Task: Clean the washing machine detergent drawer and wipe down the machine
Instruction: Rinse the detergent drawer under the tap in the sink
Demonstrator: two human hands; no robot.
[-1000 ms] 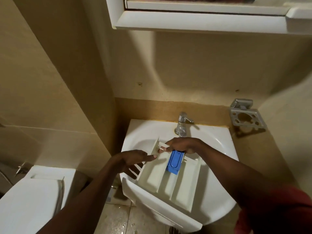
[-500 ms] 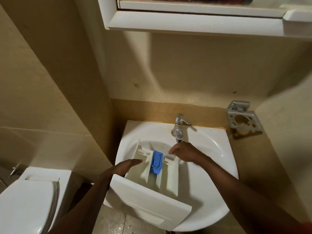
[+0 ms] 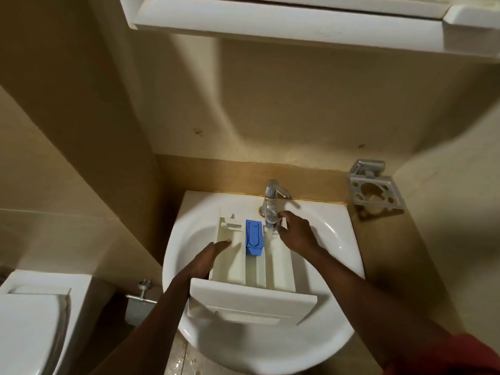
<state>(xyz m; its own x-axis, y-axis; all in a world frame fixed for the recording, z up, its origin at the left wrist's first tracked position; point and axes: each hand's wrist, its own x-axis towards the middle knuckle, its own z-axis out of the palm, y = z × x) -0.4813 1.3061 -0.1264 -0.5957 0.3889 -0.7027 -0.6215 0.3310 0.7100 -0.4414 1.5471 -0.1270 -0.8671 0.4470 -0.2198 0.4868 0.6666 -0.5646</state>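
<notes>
The white detergent drawer (image 3: 254, 269) lies in the white washbasin (image 3: 335, 239), front panel towards me, back end under the chrome tap (image 3: 272, 201). A blue softener insert (image 3: 254, 236) sits in its middle compartment. My left hand (image 3: 208, 259) grips the drawer's left wall, fingers over the rim. My right hand (image 3: 296, 234) holds the drawer's far right corner just below the tap spout. Whether water is running is unclear.
A white toilet (image 3: 35, 320) stands at the lower left, with a metal valve (image 3: 143, 290) on the wall beside it. A metal holder (image 3: 376, 190) is fixed to the wall right of the tap. A white cabinet (image 3: 297, 20) hangs overhead.
The drawer has swung from lying diagonally to lying nearly straight with its back end under the tap. My right hand moved to the far right corner; my left took hold of the left wall.
</notes>
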